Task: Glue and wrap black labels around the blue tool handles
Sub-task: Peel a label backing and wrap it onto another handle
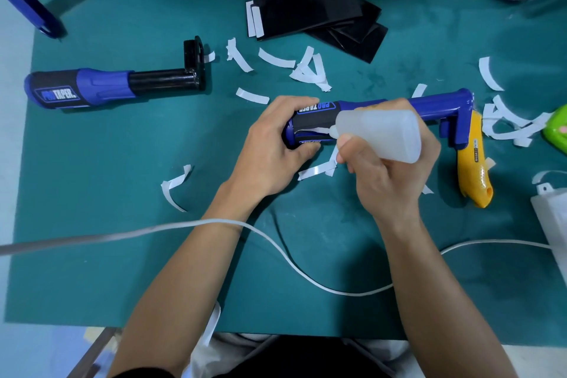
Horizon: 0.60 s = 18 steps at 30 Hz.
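Labelling in progress. The left hand (270,144) curls round the grip end of a blue tool handle (438,104). Just beside it, the right hand (386,175) squeezes a translucent glue bottle (383,135), its nozzle at the open seam of the partly wrapped black label (310,123). Left of this handle lies a finished tool (101,87). Beyond the handle is a stack of unused labels (313,14), so sealing and further wraps apparently remain.
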### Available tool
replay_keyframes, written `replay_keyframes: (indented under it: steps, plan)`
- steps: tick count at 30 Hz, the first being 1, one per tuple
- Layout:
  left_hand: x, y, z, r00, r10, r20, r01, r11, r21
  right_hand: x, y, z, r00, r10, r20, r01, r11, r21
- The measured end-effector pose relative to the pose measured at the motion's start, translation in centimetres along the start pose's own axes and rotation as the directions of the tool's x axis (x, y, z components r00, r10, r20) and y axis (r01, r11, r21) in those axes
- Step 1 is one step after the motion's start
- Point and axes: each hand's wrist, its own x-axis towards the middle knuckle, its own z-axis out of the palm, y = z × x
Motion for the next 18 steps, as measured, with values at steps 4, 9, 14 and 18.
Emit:
replay_keyframes:
  steps: [4, 9, 14, 18]
  plan:
    - [0.0, 0.07, -0.01, 1.0, 0.001, 0.002, -0.001, 1.0, 0.005, 0.03, 0.01, -0.07, 1.0, 0.009, -0.002, -0.009, 1.0, 0.009]
    - [-0.05, -0.05, 0.02, 1.0, 0.0, 0.003, 0.0, 1.0, 0.007, -0.12, 0.06, -0.18, 1.0, -0.005, -0.001, 0.005, 1.0, 0.0]
    - [0.03, -0.01, -0.02, 1.0, 0.002, 0.003, -0.002, 1.0, 0.011, 0.0, 0.08, -0.2, 1.0, -0.012, 0.0, 0.012, 1.0, -0.022]
    - [0.04, 0.02, 0.02, 1.0, 0.002, 0.0, -0.002, 1.0, 0.01, 0.02, 0.0, -0.34, 1.0, 0.002, -0.008, -0.002, 1.0, -0.007]
